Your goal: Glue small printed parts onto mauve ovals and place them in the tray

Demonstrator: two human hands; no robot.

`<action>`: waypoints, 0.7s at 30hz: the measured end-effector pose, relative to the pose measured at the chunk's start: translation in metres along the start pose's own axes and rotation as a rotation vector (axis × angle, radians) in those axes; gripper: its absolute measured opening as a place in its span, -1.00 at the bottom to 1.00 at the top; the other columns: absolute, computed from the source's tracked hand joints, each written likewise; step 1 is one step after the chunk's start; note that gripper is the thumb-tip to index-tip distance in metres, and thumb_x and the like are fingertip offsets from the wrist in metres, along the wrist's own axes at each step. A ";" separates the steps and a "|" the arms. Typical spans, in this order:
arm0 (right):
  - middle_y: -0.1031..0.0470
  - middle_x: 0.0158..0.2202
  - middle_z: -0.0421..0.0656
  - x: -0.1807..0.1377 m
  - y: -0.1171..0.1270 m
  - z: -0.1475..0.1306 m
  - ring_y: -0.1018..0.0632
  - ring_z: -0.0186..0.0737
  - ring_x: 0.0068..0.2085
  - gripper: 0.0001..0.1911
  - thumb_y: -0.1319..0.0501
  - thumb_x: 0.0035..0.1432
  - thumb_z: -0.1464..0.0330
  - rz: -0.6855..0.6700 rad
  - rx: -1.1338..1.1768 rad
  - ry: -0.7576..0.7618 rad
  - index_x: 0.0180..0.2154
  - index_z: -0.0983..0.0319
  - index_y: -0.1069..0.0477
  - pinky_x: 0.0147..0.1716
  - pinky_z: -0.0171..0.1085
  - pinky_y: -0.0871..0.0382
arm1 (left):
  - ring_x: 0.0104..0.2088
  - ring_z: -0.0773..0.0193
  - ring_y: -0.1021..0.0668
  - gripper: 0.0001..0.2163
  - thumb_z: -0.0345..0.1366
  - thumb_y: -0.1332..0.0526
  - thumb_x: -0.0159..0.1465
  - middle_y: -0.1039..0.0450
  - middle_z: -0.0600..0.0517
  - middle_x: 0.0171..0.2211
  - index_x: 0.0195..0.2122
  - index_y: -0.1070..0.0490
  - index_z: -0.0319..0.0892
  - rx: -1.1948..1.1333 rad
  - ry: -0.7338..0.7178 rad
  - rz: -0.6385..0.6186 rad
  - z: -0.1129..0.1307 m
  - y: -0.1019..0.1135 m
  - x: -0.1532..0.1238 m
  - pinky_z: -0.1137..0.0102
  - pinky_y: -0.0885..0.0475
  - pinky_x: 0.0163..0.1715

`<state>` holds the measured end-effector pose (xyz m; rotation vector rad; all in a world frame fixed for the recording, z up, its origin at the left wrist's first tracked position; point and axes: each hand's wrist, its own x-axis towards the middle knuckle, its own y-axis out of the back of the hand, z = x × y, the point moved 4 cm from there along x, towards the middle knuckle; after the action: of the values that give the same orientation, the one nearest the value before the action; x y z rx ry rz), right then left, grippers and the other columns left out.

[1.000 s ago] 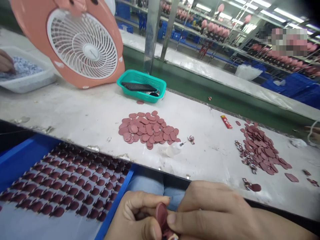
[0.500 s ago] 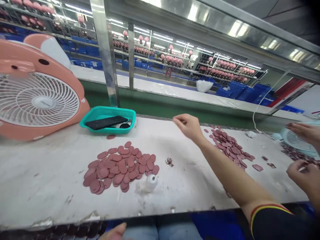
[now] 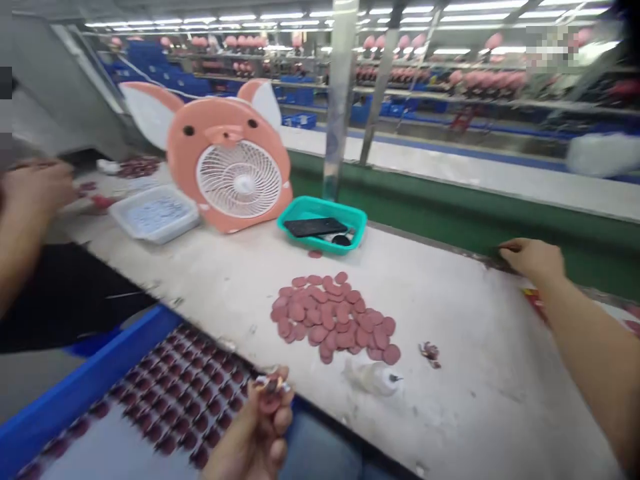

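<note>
Pinching a small pink piece (image 3: pixel 270 385) in narrowly closed fingers (image 3: pixel 283 420), the left hand (image 3: pixel 255 427) sits above a blue tray (image 3: pixel 90 353) of ranked dark-pink pads, while the right hand (image 3: pixel 535 260), fingers together, hovers at the far edge of the scuffed white workbench (image 3: pixel 475 413), whether holding anything I cannot tell. That bench carries a heap of pink oval pads (image 3: pixel 333 320), a small plastic bottle (image 3: pixel 375 379), a teal basket (image 3: pixel 350 217) and a pink animal-shaped fan (image 3: pixel 225 160), with a co-worker's hand (image 3: pixel 37 190) at left. Beyond stretch shelving racks (image 3: pixel 450 80) of pink items and blue crates (image 3: pixel 300 120) under bright ceiling lights (image 3: pixel 320 17).
</note>
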<state>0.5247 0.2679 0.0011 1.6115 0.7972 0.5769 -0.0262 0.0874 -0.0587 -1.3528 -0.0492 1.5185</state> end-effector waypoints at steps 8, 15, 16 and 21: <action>-0.67 -0.21 -0.05 -0.111 -0.031 0.004 -0.63 -0.02 -0.26 -0.88 -0.32 0.20 0.29 -0.226 0.033 0.377 -0.27 0.14 -0.63 -0.33 -0.18 -0.36 | -0.48 0.35 -0.66 -0.63 -0.27 -0.61 -0.08 -0.65 0.03 -0.47 -0.23 -0.65 -0.21 -0.175 0.037 -0.142 -0.005 0.008 -0.016 0.62 -0.51 -0.64; -0.65 -0.31 -0.05 -0.194 -0.018 -0.005 -0.62 -0.05 -0.33 -0.80 -0.21 0.31 0.31 -0.112 0.017 0.506 -0.28 0.16 -0.62 -0.34 -0.13 -0.33 | -0.49 0.42 -0.64 -0.61 -0.20 -0.59 -0.06 -0.66 0.07 -0.46 -0.20 -0.66 -0.18 -0.062 0.019 -0.197 -0.002 0.013 -0.045 0.63 -0.52 -0.60; -0.65 -0.31 -0.05 -0.204 -0.008 -0.011 -0.61 -0.06 -0.35 -0.79 -0.20 0.33 0.29 -0.078 0.007 0.505 -0.25 0.15 -0.62 -0.35 -0.12 -0.32 | -0.49 0.43 -0.63 -0.61 -0.19 -0.59 -0.07 -0.66 0.07 -0.47 -0.21 -0.67 -0.19 -0.047 0.010 -0.200 -0.002 0.012 -0.048 0.62 -0.53 -0.60; -0.65 -0.19 -0.15 -0.302 0.042 -0.077 -0.64 -0.21 -0.22 -0.87 -0.23 0.37 0.34 0.006 0.251 0.968 -0.17 0.09 -0.58 -0.31 -0.26 -0.45 | -0.51 0.42 -0.63 -0.64 -0.16 -0.59 -0.06 -0.67 0.04 -0.47 -0.26 -0.68 -0.19 0.026 0.011 -0.244 -0.010 0.002 -0.060 0.61 -0.54 -0.58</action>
<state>0.2801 0.0836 0.0745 1.5165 1.6156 1.3413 -0.0313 0.0394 -0.0214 -1.2845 -0.1803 1.3023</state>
